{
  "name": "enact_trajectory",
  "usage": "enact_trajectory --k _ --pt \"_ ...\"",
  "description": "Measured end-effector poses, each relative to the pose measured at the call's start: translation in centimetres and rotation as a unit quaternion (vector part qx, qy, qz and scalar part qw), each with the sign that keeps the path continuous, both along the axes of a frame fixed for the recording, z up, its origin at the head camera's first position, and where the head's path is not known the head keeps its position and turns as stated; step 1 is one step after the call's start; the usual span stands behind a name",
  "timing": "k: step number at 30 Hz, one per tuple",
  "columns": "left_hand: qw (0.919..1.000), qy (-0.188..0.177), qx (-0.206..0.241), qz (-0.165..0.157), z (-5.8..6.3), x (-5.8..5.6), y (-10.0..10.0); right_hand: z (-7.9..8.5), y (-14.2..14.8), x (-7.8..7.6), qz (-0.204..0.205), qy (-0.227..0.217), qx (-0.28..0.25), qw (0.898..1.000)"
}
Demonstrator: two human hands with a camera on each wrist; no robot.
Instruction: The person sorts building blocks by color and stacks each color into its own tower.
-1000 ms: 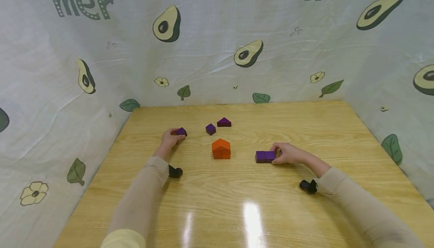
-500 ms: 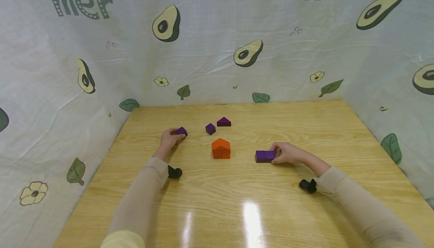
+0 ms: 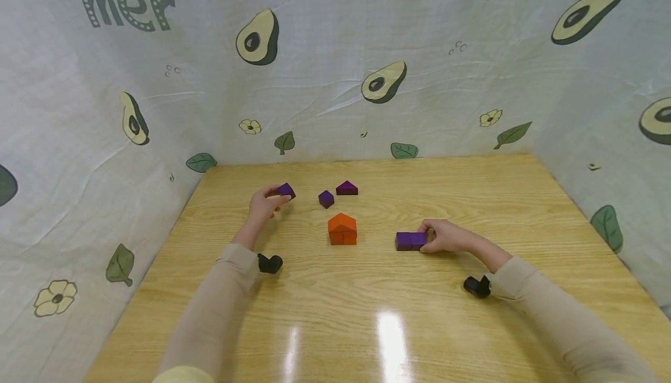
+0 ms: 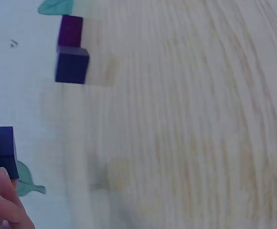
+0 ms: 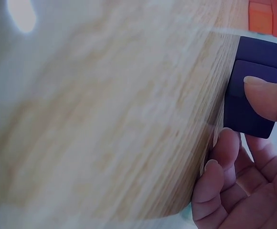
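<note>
My left hand pinches a small purple cube between thumb and fingers, held up over the table's far left; the cube also shows in the left wrist view. On the right, my right hand grips a purple cube by its sides, thumb nearest me. Pressed against that cube's left face is another purple cube. In the right wrist view, the thumb lies on the gripped cube, with the second cube beyond it.
Between the hands stands an orange house shape of blocks with a triangular top. Behind it lie a loose purple cube and a purple triangular block. A printed cloth hangs round the wooden table.
My left hand has lifted its purple cube and moved it slightly away from me and to the right. The right hand and its two cubes stay where they were.
</note>
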State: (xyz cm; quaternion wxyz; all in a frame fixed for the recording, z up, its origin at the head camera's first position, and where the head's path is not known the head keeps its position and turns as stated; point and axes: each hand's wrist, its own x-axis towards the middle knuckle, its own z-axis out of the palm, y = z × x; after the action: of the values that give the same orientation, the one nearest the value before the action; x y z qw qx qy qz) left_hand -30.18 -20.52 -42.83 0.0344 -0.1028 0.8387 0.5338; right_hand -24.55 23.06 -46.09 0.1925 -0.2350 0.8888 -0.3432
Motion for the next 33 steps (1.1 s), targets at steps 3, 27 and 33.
enact_trajectory --k 3,27,33 --pt "0.9999 0.005 -0.009 -0.008 0.9 0.4 0.5 0.0 0.1 0.0 0.004 -0.003 -0.002 1.000" --pt "0.9820 0.078 0.039 -0.168 5.0 5.8 12.8 -0.1 0.2 -0.1 -0.002 -0.010 -0.011 1.000" --pt "0.9750 0.080 0.017 -0.207 3.9 6.9 16.1 -0.1 0.3 -0.1 -0.002 -0.013 -0.014 1.000"
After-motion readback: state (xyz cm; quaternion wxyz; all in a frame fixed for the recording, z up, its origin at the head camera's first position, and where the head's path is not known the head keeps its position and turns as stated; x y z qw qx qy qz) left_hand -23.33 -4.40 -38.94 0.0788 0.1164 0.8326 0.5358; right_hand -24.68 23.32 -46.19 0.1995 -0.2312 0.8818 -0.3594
